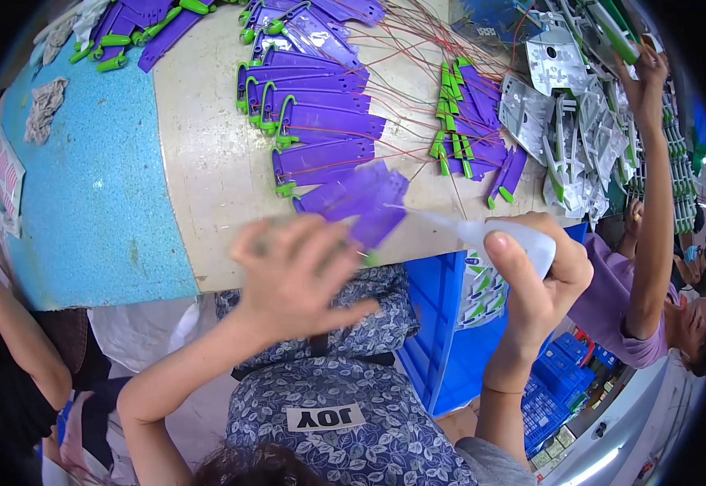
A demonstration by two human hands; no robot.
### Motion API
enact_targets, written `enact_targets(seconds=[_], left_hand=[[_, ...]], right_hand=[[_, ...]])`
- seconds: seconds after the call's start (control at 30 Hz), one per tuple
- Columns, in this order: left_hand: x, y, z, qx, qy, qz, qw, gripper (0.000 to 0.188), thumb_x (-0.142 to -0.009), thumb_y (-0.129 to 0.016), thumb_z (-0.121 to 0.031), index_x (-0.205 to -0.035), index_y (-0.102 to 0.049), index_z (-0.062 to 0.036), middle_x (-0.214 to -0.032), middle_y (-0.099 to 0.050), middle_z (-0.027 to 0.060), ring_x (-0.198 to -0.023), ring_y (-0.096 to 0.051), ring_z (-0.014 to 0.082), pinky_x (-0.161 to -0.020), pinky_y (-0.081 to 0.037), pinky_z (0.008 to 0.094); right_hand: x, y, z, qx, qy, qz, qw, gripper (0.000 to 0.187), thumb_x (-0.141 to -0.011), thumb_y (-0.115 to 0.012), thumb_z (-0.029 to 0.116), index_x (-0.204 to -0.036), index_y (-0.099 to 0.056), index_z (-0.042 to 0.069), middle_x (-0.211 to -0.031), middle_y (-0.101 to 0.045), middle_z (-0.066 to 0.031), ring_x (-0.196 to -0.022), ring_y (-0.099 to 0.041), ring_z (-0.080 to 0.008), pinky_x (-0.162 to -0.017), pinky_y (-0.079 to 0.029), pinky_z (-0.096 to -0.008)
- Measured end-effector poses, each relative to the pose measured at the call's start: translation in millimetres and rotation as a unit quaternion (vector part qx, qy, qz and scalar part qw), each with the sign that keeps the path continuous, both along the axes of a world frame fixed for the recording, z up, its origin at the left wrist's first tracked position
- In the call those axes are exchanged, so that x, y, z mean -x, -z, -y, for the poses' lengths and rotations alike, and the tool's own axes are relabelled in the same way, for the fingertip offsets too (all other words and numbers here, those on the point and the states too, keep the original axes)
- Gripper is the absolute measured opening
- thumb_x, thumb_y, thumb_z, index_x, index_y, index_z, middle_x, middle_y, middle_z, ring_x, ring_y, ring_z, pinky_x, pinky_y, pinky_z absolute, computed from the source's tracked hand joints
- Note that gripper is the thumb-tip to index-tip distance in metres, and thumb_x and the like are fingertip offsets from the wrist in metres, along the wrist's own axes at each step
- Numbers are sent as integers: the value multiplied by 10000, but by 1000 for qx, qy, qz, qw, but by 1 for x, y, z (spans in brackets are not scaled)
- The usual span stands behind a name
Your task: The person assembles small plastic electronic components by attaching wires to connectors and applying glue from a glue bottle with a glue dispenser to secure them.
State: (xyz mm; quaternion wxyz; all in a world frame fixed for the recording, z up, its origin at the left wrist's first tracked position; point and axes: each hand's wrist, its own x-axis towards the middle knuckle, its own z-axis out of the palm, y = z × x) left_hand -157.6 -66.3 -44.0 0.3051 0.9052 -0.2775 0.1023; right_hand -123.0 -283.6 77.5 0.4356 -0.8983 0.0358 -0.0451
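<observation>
My right hand (549, 283) is wrapped round a translucent white squeeze bottle (483, 232), tilted so that its long thin nozzle points left. The nozzle tip is over a purple plastic panel (376, 212) near the table's front edge. Just left of that panel is my left hand (292, 279), blurred by motion, with fingers spread and nothing visible in them. Beyond it, a row of purple panels with green hooked ends (325, 121) lies fanned out, thin red wires running from them to the right. My left fingers partly hide the nearest panel.
Purple-and-green pieces (474, 113) and grey plastic shells (592, 121) are piled at the right. A blue foam mat (94, 178) covers the table's left part, with a crumpled rag (45, 109). Below the front edge stands a blue bin (434, 324). A co-worker's arm (651, 194) reaches in from the right.
</observation>
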Motion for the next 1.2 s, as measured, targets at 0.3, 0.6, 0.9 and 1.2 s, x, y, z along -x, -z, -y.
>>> enact_targets(seconds=[0.3,0.6,0.9,1.2], left_hand=[[-12,2,-20,14,-88,37,995,256,-710,-782,-224,-878,-623,-115,-1029,-685,-23,-1050,-582,221,-942,-260,487],[-11,7,-19,23,-82,36,996,285,-706,-775,-201,-944,-637,-122,-1063,-677,-25,-1067,-567,231,-942,-263,474],[-14,-10,-26,39,-76,8,996,307,-721,-742,-159,-1007,-653,-96,-1103,-673,16,-1069,-552,243,-941,-267,449],[-15,6,-81,232,-204,-100,946,214,-933,-499,25,-1135,-567,45,-1183,-592,157,-1005,-566,199,-884,-464,326]], right_hand=[[0,29,-24,34,-109,24,993,147,-769,-822,91,-782,-717,-12,-644,-660,-97,-519,-617,-170,-479,-436,-293],[14,12,-16,79,-88,-8,993,169,-772,-825,91,-790,-699,-20,-650,-658,-110,-535,-640,-176,-486,-451,-290],[15,4,-9,47,-44,-41,997,159,-762,-824,92,-770,-713,-21,-631,-650,-81,-520,-609,-138,-478,-417,-264],[8,32,-40,-7,-138,-3,990,153,-753,-826,63,-807,-714,-26,-679,-677,-112,-532,-627,-175,-482,-446,-288]])
